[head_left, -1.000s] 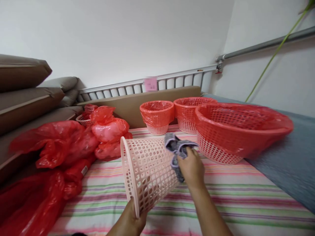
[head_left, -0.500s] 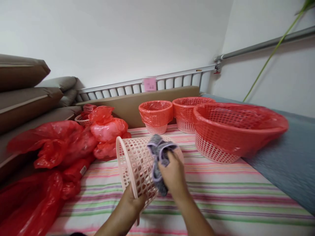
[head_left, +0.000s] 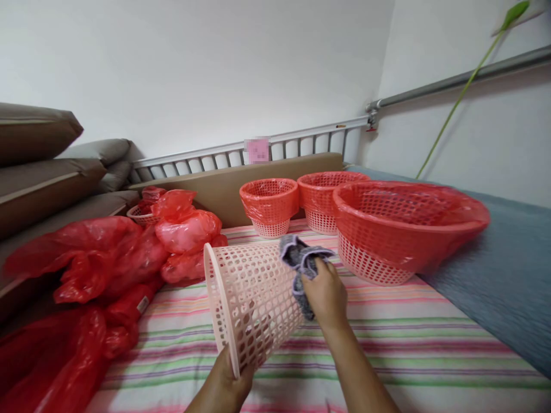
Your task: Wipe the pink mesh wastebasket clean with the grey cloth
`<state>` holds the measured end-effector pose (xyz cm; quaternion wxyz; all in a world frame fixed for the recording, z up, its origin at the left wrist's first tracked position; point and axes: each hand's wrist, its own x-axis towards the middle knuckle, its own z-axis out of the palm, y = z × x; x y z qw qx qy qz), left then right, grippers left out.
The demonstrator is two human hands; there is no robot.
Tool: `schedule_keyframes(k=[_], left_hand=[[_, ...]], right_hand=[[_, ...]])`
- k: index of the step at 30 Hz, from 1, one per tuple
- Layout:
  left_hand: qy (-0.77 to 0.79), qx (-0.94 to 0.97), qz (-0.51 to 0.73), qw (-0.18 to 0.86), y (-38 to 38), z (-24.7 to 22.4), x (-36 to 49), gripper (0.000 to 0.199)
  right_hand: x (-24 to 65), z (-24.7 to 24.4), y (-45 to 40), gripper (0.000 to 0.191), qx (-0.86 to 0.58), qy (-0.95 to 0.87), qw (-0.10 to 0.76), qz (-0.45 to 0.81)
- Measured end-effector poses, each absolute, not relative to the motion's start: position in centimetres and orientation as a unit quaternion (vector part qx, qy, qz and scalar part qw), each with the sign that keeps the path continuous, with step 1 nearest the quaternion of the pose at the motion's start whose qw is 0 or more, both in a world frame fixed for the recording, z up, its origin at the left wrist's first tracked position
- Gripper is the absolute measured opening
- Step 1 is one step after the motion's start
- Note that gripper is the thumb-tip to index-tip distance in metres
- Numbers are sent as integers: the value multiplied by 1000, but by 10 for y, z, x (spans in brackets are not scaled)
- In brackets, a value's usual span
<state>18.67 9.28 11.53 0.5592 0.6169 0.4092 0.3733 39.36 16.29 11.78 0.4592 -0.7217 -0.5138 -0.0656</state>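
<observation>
A pale pink plastic basket (head_left: 258,287) with a lattice wall lies tipped on its side, its mouth facing left. My left hand (head_left: 230,376) grips the basket's rim at the lower left, with some fingers inside behind the wall. In my right hand (head_left: 325,292) is a bunched grey cloth (head_left: 301,258) with lilac edging, pressed against the outer wall near the basket's base. The fingers are closed around the cloth and partly hidden by it.
Three baskets lined with red bags, a small one (head_left: 271,209), another (head_left: 321,201) and a nearer one (head_left: 379,241), stand at the back right. Red plastic bags (head_left: 99,258) pile up at left beside stacked cushions (head_left: 43,178). A striped sheet (head_left: 387,344) lies underneath.
My right hand has slid the cloth rightward along the wall, from mid-basket toward its base. The left hand still holds the rim, and the view has shifted slightly.
</observation>
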Motion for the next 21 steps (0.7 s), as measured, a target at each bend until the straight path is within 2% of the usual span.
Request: schedule_keyframes(k=[2,6,8,12,15,21], left_hand=[[383,620,370,576,93,111,184,49],[301,544,406,670,98,123,183,84],[321,503,431,677,101,137,186,89],[364,477,448,663,103,147,196,79],[380,496,447,640,101,136,199,59],[443,552,428,562,95,126,194,38]], right_hand=[[408,111,165,29,-729,-497,464,-74],[414,106,164,31,-726,-499,469,-59],[413,108,165,32,-723,-494,480,-49],[401,118,164,32,-696,-491,523,-18],[366,130,147,33,-634,-534,559,22],[293,145,103,57,-528,-671,520,23]])
